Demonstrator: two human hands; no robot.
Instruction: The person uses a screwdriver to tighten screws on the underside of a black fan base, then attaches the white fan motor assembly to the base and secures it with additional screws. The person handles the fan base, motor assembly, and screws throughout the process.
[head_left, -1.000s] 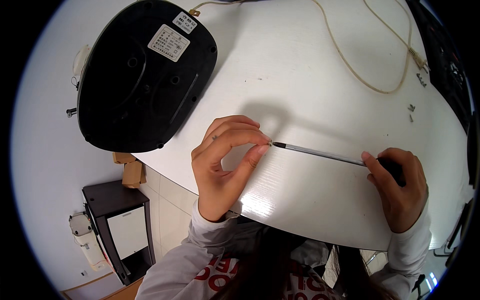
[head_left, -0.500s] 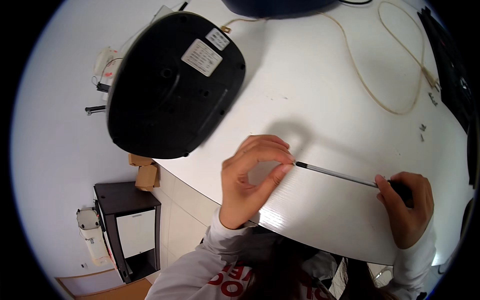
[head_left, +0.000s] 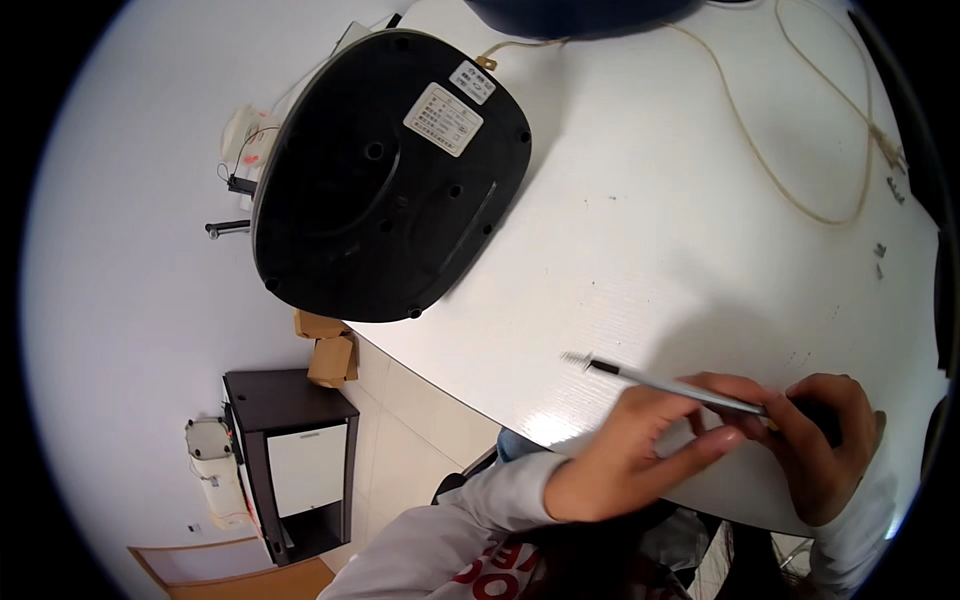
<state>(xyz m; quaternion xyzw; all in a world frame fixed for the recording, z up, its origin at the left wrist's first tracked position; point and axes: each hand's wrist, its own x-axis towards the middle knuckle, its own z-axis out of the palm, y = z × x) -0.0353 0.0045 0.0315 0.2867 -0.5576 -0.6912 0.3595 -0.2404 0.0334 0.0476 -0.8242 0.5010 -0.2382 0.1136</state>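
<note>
A thin screwdriver (head_left: 660, 382) with a silver shaft and dark tip lies low over the white table (head_left: 650, 200), tip pointing left. My right hand (head_left: 825, 450) grips its black handle at the lower right. My left hand (head_left: 630, 455) reaches in from below, and its fingertips pinch the shaft close to the handle. The tip end stands bare. A black oval appliance (head_left: 390, 180) lies upside down on the table's far left part, with white labels on its base, well away from both hands.
A beige cord (head_left: 790, 190) loops across the far right of the table, with small screws (head_left: 880, 258) near the right edge. Below the table edge are cardboard boxes (head_left: 325, 345), a dark cabinet (head_left: 290, 450) and a white device (head_left: 215, 465) on the floor.
My left hand has slid along the shaft from the tip toward the handle, leaving the tip bare. Both hands now sit lower right in the picture as my head has turned.
</note>
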